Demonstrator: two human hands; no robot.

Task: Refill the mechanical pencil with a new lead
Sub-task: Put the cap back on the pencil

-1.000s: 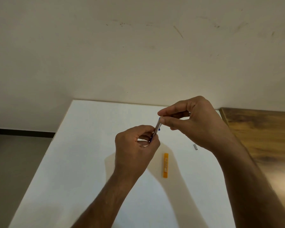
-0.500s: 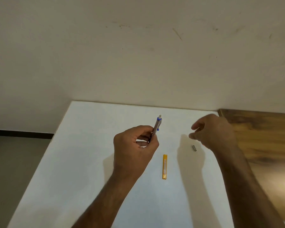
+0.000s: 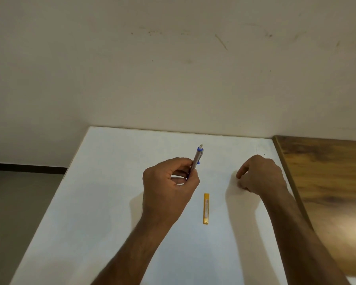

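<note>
My left hand (image 3: pixel 169 184) is shut on the mechanical pencil (image 3: pixel 197 159), a silver barrel with a blue clip. It points up and away, and its white eraser end is bare at the top. An orange lead case (image 3: pixel 206 208) lies flat on the white table (image 3: pixel 95 202), between my hands and a little nearer to me. My right hand (image 3: pixel 259 175) rests low on the table to the right, knuckles up. Its fingertips are pinched together where a small metal pencil cap lay. The cap is hidden under the fingers.
A brown wooden surface (image 3: pixel 327 182) adjoins the table's right edge. A plain wall (image 3: pixel 173 68) rises directly behind the table. The floor (image 3: pixel 19 202) drops away past the table's left edge.
My right hand left the top of the pencil, swung right and came down onto the small metal cap on the table, covering it. My left hand kept the pencil still.
</note>
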